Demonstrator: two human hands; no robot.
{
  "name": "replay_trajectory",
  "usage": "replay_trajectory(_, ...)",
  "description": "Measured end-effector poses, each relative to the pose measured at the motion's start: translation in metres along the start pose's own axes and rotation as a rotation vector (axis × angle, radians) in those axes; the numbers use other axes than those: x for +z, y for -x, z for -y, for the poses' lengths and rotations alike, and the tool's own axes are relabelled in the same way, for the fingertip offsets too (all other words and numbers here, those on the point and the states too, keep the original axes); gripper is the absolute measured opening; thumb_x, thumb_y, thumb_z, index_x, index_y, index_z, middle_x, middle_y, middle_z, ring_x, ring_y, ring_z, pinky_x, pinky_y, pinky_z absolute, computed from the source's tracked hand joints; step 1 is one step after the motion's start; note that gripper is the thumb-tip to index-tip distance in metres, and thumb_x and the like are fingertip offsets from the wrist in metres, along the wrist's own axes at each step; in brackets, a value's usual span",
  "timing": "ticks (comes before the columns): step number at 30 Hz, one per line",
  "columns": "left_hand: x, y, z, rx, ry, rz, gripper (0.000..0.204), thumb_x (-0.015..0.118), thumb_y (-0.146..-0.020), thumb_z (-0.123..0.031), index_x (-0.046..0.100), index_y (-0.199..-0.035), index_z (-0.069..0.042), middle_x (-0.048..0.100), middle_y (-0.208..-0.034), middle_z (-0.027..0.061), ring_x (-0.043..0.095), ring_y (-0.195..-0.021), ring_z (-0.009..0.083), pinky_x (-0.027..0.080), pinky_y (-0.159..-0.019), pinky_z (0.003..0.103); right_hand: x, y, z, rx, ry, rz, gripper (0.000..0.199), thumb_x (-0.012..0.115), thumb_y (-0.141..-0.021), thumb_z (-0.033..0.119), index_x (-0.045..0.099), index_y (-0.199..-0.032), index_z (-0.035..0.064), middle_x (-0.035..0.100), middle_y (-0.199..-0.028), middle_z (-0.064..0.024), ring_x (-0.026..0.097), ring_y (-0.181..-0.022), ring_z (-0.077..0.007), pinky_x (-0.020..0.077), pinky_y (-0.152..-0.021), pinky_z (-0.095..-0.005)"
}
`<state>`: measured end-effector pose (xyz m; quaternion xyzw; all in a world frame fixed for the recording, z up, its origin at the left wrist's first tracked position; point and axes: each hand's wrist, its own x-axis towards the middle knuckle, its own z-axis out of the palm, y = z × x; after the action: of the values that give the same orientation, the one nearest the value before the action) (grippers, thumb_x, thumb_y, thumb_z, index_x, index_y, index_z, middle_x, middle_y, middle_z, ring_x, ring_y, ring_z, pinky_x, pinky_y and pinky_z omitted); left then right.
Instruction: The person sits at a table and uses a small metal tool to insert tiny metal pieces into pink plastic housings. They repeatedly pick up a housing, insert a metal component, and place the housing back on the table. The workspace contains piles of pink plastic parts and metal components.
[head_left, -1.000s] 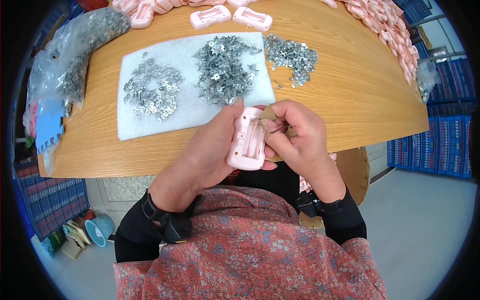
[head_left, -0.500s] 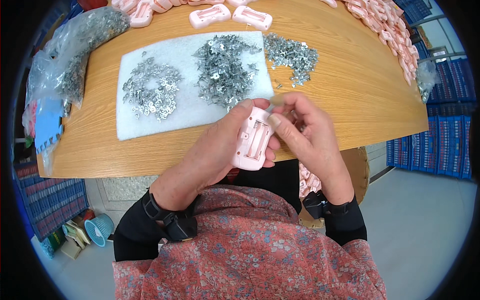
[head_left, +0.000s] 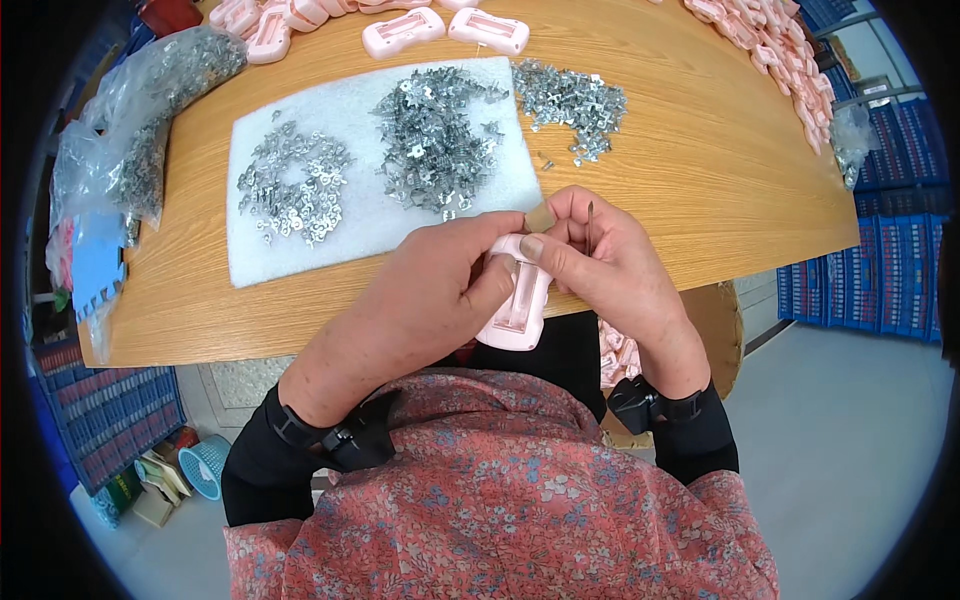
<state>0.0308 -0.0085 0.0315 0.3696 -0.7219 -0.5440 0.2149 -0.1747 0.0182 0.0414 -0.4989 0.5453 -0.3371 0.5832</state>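
Note:
A pink plastic battery housing [head_left: 517,305] is held between my hands above the table's near edge, its long battery recess facing up. My left hand [head_left: 420,275] is closed round it, with the thumb at the upper end of the recess. The left forefinger reaches over the far end. My right hand [head_left: 610,250] is closed at that same end, its thumb on the rim. A tan covering [head_left: 540,217] wraps a fingertip there. Out of the right fingers sticks a thin dark tool [head_left: 590,222]; its lower part is hidden. Any small part between the fingertips cannot be made out.
On a white foam sheet [head_left: 360,110] lie two heaps of small metal contacts [head_left: 437,140]. Another metal heap [head_left: 572,105] sits right of it. Pink housings [head_left: 490,30] line the far edge; more pile up [head_left: 775,60] at right. A plastic bag of metal parts [head_left: 150,120] lies left.
My left thumb has moved onto the recess's upper end, and the left hand has turned further over the housing. The thin dark tool now shows upright among the right fingers.

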Motion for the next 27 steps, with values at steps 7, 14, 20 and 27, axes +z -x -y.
replay_trajectory(7,0.008,-0.001,0.007,-0.032,0.346,-0.057,0.03,0.049,-0.101,-0.017,0.056,-0.126,-0.002,0.061,-0.096,0.0045,0.057,-0.075,0.0159,0.048,-0.069,0.031,-0.001,0.005,0.013,-0.058,-0.294,-0.019,0.017,0.064,-0.098,0.012,0.059,-0.109,0.0006,0.06,-0.085,0.0031,0.052,-0.072,-0.0007,0.0433,-0.065,-0.0182)
replay_trajectory(14,0.002,0.002,0.009,-0.277,1.244,0.117,0.044,0.045,-0.105,-0.042,0.051,-0.129,-0.006,0.054,-0.09,0.0039,0.046,-0.065,0.0122,0.036,-0.057,0.026,0.005,-0.002,-0.003,-0.24,-0.162,-0.047,0.025,0.067,-0.095,0.009,0.061,-0.117,-0.0016,0.057,-0.085,0.0055,0.05,-0.074,-0.0004,0.0424,-0.068,-0.0173)
replay_trajectory(20,0.005,0.006,0.018,-0.206,1.336,0.264,0.045,0.048,-0.104,-0.037,0.048,-0.135,-0.004,0.057,-0.095,0.0061,0.051,-0.069,0.014,0.043,-0.063,0.03,-0.002,-0.004,0.005,-0.047,-0.015,0.001,0.027,0.073,-0.09,0.008,0.065,-0.113,-0.0002,0.054,-0.076,0.0065,0.05,-0.069,-0.0017,0.0429,-0.069,-0.0188)
replay_trajectory(27,0.002,0.004,0.025,-0.216,1.474,0.294,0.044,0.046,-0.105,-0.037,0.05,-0.132,-0.003,0.058,-0.095,0.0065,0.049,-0.069,0.0136,0.04,-0.06,0.028,0.006,0.001,-0.006,-0.274,-0.051,-0.178,0.028,0.078,-0.086,0.012,0.065,-0.109,0.0015,0.052,-0.076,0.0084,0.049,-0.067,-0.0012,0.0397,-0.058,-0.0191)
